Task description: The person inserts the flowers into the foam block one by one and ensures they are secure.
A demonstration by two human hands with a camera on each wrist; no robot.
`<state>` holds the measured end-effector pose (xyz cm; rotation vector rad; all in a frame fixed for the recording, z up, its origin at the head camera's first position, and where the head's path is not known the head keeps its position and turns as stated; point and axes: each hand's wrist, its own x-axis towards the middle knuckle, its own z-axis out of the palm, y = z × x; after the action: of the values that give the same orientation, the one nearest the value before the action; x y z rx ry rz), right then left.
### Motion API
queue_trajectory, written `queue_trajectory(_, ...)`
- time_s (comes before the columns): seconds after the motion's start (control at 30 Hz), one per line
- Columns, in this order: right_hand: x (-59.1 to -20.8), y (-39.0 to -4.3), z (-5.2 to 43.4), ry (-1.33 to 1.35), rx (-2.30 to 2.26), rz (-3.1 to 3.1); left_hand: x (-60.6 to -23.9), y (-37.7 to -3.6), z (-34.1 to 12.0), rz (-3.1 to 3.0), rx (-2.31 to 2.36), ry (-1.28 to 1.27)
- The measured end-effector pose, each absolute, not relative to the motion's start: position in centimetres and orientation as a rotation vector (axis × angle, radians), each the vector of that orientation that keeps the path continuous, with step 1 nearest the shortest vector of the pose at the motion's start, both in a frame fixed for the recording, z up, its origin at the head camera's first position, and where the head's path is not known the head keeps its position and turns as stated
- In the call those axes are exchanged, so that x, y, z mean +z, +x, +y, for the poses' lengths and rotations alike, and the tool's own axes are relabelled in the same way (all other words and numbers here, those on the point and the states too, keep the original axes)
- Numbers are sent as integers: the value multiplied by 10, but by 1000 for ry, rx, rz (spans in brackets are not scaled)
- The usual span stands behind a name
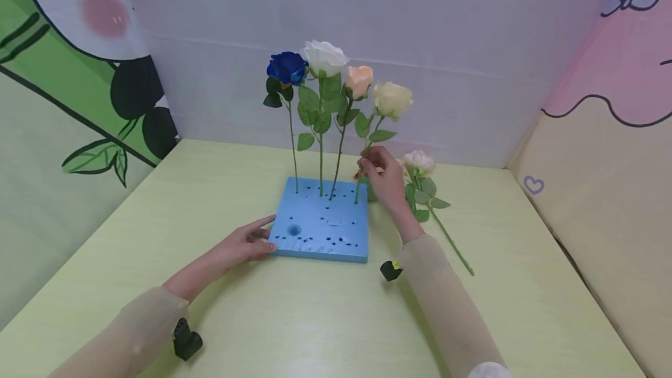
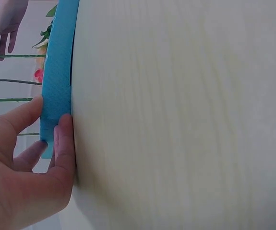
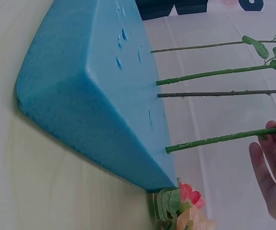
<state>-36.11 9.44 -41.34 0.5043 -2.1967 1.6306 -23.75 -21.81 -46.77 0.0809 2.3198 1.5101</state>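
Observation:
My left hand (image 1: 249,242) holds the left side of a light blue foam block (image 1: 315,220), with fingertips on its side and upper edge in the left wrist view. At the block's back right, my right hand (image 1: 385,177) pinches the green stem of a cream rose (image 1: 392,100). That stem (image 3: 214,140) stands in the block, its lower end at the top face, leaning slightly right. A blue rose (image 1: 287,67), a white rose (image 1: 324,57) and a peach rose (image 1: 359,81) stand left of it, along the block's back part.
A pale pink rose (image 1: 419,160) lies on the table (image 1: 336,319) right of the block, its stem pointing toward the front right. Behind the block's right side lie red and peach flowers (image 3: 191,196), partly hidden. Several holes dot the foam. A pale cloth wall (image 1: 446,28) rises behind the table.

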Motion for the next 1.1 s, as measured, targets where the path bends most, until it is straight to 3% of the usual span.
queue_trajectory(1.1,-418,-359,93,474,1520,-2145,-468,-238,-218,2313,1516,83)
